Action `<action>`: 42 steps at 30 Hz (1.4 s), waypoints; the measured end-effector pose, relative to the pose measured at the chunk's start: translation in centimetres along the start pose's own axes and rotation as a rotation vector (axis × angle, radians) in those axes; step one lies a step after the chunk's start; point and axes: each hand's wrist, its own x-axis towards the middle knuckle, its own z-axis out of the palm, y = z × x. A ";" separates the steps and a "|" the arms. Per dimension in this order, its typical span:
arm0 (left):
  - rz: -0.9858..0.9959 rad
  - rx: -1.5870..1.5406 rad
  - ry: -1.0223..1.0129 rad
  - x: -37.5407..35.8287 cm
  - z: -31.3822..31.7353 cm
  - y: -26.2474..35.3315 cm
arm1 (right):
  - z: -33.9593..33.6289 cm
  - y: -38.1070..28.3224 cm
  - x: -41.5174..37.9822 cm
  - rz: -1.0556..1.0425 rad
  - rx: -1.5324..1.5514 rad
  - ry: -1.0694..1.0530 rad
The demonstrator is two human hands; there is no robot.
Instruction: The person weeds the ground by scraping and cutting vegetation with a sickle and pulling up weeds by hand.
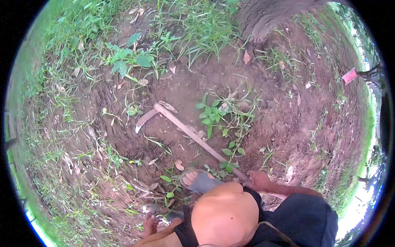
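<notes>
Wooden-handled hoe (200, 141) over brown soil (173, 92), in front of the person. Long axis runs diagonally: gripped end near the body and to the right, head end away from the body and to the left. Blade (146, 120) bends off at a sharp angle, its pale tip directed left and back toward the person; contact with the soil cannot be judged. Right hand (260, 181): grasping the hoe near its lower end. Left hand (150, 223): left of the hoe's gripped end and nearer the body, fingers partly bent; whether it holds anything, cannot tell. Sandal (201, 182) on a foot just left of the hoe's near end. Leafy green plant (210, 115) just right of the hoe; dry leaf (179, 165) to its left. Farther out: grass (210, 33) beyond the hoe, tree trunk (275, 16) beyond it and rightward, red panel (349, 76) well apart to its right.
</notes>
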 end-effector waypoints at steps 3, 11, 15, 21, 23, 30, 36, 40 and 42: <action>0.010 0.093 -0.026 1.6 -0.4 1.3 | 1.8 0.5 1.7 -0.092 -0.034 -0.028; 0.192 0.739 0.017 1.8 0.7 20.2 | -2.3 -2.2 -0.8 -0.056 0.662 0.026; 0.441 0.916 -0.018 -0.7 6.3 29.1 | -2.5 -2.5 -4.7 0.055 1.061 0.131; 0.517 1.176 -0.278 -3.4 15.2 29.0 | -4.0 -4.6 -6.1 0.264 1.288 0.280; 0.488 1.229 -0.422 -2.5 14.4 28.1 | -7.1 -5.5 -5.0 0.197 1.333 0.184; 0.413 1.763 -0.376 -1.6 7.8 25.1 | -18.0 -9.6 -1.1 0.227 1.437 0.147; 0.386 1.610 -0.437 -1.8 6.0 25.4 | -13.9 -9.7 -9.6 0.348 1.430 0.125; 0.493 1.667 -0.434 -1.5 7.1 25.2 | -13.9 -11.4 -9.6 0.362 1.426 0.114; 0.527 1.729 -0.488 -1.1 7.8 25.1 | -14.3 -11.9 -8.5 0.349 1.440 0.109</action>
